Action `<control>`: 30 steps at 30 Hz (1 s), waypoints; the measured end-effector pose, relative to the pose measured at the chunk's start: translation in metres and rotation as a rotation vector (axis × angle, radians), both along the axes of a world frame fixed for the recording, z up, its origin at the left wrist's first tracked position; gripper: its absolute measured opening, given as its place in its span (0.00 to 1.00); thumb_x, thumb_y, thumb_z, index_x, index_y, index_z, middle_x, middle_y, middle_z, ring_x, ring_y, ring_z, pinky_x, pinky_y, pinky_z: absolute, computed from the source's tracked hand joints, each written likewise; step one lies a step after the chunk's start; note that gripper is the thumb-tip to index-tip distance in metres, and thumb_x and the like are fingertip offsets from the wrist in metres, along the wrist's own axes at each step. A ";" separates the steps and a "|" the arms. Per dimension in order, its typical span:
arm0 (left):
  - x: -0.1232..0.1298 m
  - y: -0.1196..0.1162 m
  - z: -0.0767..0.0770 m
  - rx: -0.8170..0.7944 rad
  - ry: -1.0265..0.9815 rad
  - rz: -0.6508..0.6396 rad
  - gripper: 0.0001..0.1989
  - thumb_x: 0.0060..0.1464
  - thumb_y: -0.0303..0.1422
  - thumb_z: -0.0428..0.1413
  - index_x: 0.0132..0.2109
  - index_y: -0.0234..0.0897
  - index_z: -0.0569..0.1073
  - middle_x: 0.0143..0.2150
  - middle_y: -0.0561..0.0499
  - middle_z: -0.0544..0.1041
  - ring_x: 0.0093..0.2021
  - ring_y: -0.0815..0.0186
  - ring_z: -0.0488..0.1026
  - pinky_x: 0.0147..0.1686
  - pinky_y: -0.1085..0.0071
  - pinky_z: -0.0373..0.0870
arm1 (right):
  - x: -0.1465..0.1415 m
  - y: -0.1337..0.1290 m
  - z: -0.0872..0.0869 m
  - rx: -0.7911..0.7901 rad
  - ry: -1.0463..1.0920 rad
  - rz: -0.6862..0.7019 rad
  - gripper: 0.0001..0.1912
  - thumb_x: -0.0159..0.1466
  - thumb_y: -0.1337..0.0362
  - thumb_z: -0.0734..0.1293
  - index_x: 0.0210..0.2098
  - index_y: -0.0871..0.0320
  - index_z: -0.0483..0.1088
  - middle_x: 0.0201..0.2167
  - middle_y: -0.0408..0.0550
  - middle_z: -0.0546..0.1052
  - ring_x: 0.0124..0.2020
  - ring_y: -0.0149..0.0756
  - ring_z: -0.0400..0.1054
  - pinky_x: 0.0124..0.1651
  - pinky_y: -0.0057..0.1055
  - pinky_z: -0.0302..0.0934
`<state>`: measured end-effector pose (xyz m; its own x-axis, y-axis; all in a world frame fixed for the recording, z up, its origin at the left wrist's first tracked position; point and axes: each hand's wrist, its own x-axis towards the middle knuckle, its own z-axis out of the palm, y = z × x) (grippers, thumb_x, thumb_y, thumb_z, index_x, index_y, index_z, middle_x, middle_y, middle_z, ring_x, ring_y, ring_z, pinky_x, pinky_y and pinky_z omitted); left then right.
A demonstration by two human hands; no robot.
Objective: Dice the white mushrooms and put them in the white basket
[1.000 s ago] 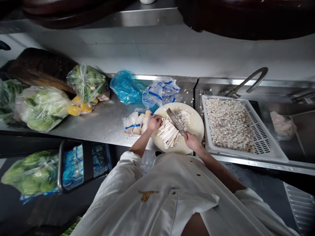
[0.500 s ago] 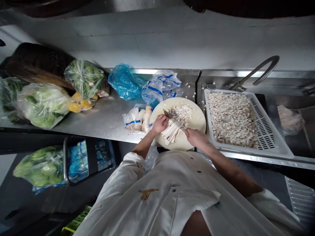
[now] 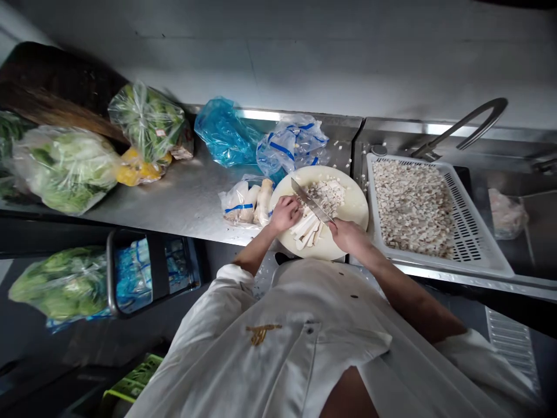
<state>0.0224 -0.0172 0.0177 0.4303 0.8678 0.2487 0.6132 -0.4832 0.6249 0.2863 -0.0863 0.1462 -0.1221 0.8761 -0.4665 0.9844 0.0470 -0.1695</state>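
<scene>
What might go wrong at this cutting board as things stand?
The left hand rests on the pale strips close to the knife, so a fingertip could be nicked. Diced pieces lie near the edge of the round board, and some could spill onto the counter, where a few bits already lie.

Whites and creams, with blue, green and yellow on the left
The round board [image 3: 354,212] is cream, the strips [image 3: 308,228] on it whitish with brown edges; the tray [image 3: 487,255] at right is white, its pieces [image 3: 411,209] speckled off-white and brown; the far-left bag [image 3: 224,136] is bright blue, the clear bag [image 3: 289,145] blue-striped, the peppers [image 3: 138,167], or what look like peppers, yellow.
</scene>
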 end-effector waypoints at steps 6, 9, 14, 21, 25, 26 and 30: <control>0.011 -0.004 -0.010 -0.050 0.009 -0.029 0.11 0.70 0.37 0.51 0.49 0.42 0.77 0.55 0.43 0.74 0.61 0.53 0.69 0.66 0.50 0.67 | -0.020 -0.003 -0.022 -0.138 -0.047 -0.022 0.26 0.80 0.51 0.51 0.56 0.58 0.75 0.50 0.62 0.82 0.50 0.49 0.78 0.50 0.36 0.62; 0.009 -0.005 -0.005 -0.022 0.009 -0.055 0.11 0.70 0.37 0.51 0.49 0.42 0.77 0.55 0.42 0.75 0.61 0.53 0.70 0.65 0.50 0.68 | -0.034 0.010 -0.030 -0.128 -0.052 -0.042 0.27 0.80 0.52 0.50 0.57 0.59 0.75 0.52 0.62 0.82 0.53 0.48 0.77 0.52 0.35 0.62; -0.003 -0.012 0.004 0.033 0.010 0.010 0.11 0.70 0.40 0.53 0.51 0.41 0.76 0.56 0.44 0.76 0.60 0.54 0.70 0.62 0.52 0.69 | -0.022 0.010 -0.005 -0.058 -0.028 -0.006 0.27 0.80 0.51 0.50 0.54 0.58 0.76 0.51 0.59 0.83 0.52 0.45 0.77 0.51 0.33 0.62; 0.002 -0.016 -0.012 0.057 -0.014 0.009 0.09 0.69 0.35 0.52 0.47 0.40 0.77 0.52 0.43 0.75 0.56 0.55 0.71 0.59 0.55 0.71 | -0.020 -0.016 -0.012 -0.159 -0.042 -0.017 0.26 0.80 0.52 0.52 0.55 0.57 0.76 0.49 0.60 0.83 0.51 0.48 0.78 0.51 0.34 0.62; 0.001 -0.015 -0.009 0.056 -0.023 -0.018 0.08 0.68 0.34 0.53 0.47 0.40 0.77 0.54 0.43 0.75 0.57 0.55 0.71 0.60 0.54 0.71 | -0.038 0.002 -0.023 -0.149 -0.032 -0.034 0.26 0.80 0.52 0.51 0.58 0.58 0.74 0.54 0.60 0.81 0.54 0.46 0.76 0.53 0.33 0.62; -0.001 -0.016 -0.006 0.060 -0.022 -0.028 0.08 0.68 0.34 0.54 0.48 0.40 0.77 0.55 0.43 0.75 0.57 0.55 0.71 0.60 0.54 0.71 | -0.038 0.007 -0.020 -0.139 -0.027 -0.017 0.25 0.80 0.52 0.51 0.57 0.57 0.75 0.54 0.60 0.81 0.55 0.46 0.76 0.53 0.33 0.62; -0.009 -0.023 -0.001 0.088 -0.029 0.032 0.09 0.68 0.36 0.55 0.51 0.40 0.76 0.55 0.43 0.75 0.59 0.53 0.69 0.61 0.53 0.70 | -0.021 0.005 0.002 -0.077 -0.026 0.025 0.26 0.80 0.51 0.51 0.54 0.56 0.76 0.51 0.58 0.83 0.52 0.47 0.76 0.51 0.34 0.62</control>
